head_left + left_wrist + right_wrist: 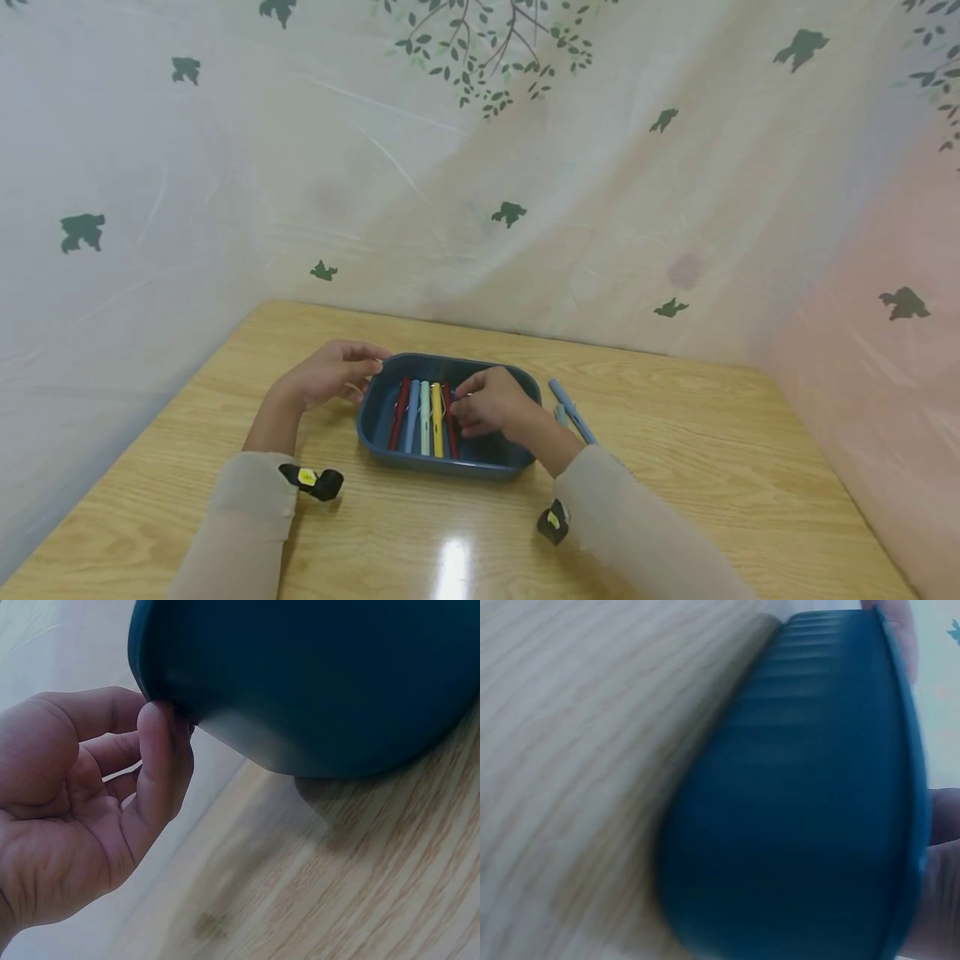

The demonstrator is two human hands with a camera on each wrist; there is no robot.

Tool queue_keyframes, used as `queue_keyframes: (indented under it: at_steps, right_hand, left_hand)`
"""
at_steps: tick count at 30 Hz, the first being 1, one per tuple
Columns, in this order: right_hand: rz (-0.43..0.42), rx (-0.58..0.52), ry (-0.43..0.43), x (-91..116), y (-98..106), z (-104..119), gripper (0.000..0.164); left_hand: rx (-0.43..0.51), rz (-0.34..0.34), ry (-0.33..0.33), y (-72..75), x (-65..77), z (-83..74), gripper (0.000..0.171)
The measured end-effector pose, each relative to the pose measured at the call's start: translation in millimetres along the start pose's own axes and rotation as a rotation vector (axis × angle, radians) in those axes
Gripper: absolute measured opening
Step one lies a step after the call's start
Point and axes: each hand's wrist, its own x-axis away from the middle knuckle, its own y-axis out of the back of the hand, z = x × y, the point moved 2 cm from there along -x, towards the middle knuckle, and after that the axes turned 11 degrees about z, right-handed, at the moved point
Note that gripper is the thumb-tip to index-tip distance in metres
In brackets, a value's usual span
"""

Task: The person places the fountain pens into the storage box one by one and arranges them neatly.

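**Blue tray [442, 469] with pens [425, 418], wood-grain surface [712, 467], printed cloth [420, 208] behind**

We have a pale wood-grain surface, grain running lengthwise, with a bright glare patch [453, 567] at the near edge of the head view. Cloth rises along the back and both sides: whitish at left, cream in the middle, pinkish at right, creased in places. We note dark green bird shapes [509, 214] scattered over it and a leafy branch print [487, 42] up top.

Tray sits on the surface, around mid-frame. Inside, left to right, we count a dark red pen [399, 415], a blue one, a mint one, a yellow pen [437, 419] and a second dark red pen [451, 433], side by side in a row. Outside, just right of the tray, a light blue pen [572, 410] lies slanted on the surface, a greenish pen [561, 414] beside it, partly hidden by the arm.

Left hand [326, 375] grips the tray's left rim between thumb and fingers. Right hand [491, 404] is over the tray, fingers bent, right by the second dark red pen; we can't tell whether it grasps anything. Right wrist view is blurred, mostly the tray's outer wall. Both sleeves [251, 500] are light beige.
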Motion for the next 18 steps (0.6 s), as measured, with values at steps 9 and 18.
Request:
queue_keyframes:
  at_steps: [9,18]
  right_hand:
    - [-0.022,0.031,0.028,8,10,13,0.025]
    - [-0.036,0.022,0.097,23,27,21,0.03]
  left_hand:
    - [-0.006,-0.002,-0.001,0.2,1.3,0.3,0.039]
    - [-0.004,0.004,-0.008,0.2,1.7,-0.4,0.04]
